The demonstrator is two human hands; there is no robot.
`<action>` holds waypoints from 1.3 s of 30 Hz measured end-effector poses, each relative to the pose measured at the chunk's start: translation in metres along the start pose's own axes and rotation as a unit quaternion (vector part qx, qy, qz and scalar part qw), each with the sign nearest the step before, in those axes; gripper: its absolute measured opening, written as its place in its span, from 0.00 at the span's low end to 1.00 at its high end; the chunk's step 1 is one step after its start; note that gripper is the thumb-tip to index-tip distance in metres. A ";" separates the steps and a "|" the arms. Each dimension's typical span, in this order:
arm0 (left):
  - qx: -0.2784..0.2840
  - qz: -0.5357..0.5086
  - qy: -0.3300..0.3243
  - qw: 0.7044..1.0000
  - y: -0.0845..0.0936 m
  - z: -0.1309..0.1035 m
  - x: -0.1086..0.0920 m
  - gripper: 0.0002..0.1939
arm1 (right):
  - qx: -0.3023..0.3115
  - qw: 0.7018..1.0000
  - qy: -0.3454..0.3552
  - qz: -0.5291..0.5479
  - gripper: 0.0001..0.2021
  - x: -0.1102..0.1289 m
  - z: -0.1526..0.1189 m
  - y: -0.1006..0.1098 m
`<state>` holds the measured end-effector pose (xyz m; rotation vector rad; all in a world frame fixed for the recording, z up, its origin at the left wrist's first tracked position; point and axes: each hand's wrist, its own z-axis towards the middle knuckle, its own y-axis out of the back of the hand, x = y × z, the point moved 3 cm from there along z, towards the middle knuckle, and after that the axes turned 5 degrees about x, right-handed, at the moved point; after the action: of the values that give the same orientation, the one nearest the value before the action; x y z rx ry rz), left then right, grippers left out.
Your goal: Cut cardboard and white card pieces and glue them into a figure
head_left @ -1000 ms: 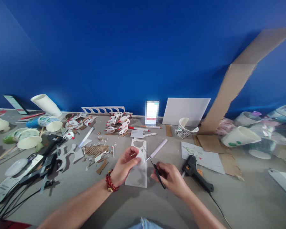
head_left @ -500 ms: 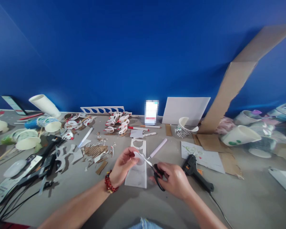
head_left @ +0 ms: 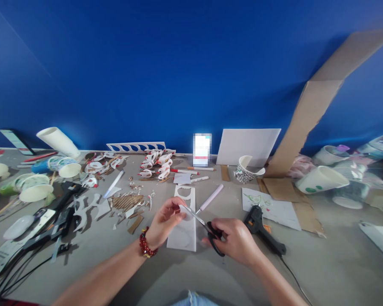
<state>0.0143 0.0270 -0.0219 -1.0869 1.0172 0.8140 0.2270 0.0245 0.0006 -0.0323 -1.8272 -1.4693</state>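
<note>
My left hand [head_left: 169, 219], wearing a red bead bracelet, pinches a small white piece [head_left: 184, 209] between thumb and fingers. Black-handled scissors [head_left: 216, 240] are gripped in my right hand [head_left: 239, 241], their blades pointing up and left to the white piece near my left fingertips. How far the blades reach into it I cannot make out. Under both hands a white board strip [head_left: 181, 242] lies flat, with a rounded cut-out at its far end. Just beyond the scissors rests a pale lilac pen-like stick [head_left: 212, 197].
A black glue gun [head_left: 263, 229] with its cord lies to the right, partly over a drawing [head_left: 282, 212]. Cardboard scraps [head_left: 127, 203] and white offcuts are strewn left. Several red-and-white cut-outs [head_left: 162, 163] stand behind. A cut patterned paper cup [head_left: 246, 172] sits back right.
The scissors' handles have shifted slightly, while both hands stay almost in place. At the far left edge, part of another person's hand has appeared.
</note>
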 end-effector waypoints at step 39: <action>0.041 0.025 -0.044 0.998 -0.003 -0.001 -0.006 0.05 | 0.004 0.999 0.012 -0.039 0.16 0.001 0.000 0.007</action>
<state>0.0151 0.0252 -0.0150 -0.9515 0.9987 0.8457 0.2298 0.0264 0.0069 0.0608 -1.8324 -1.5087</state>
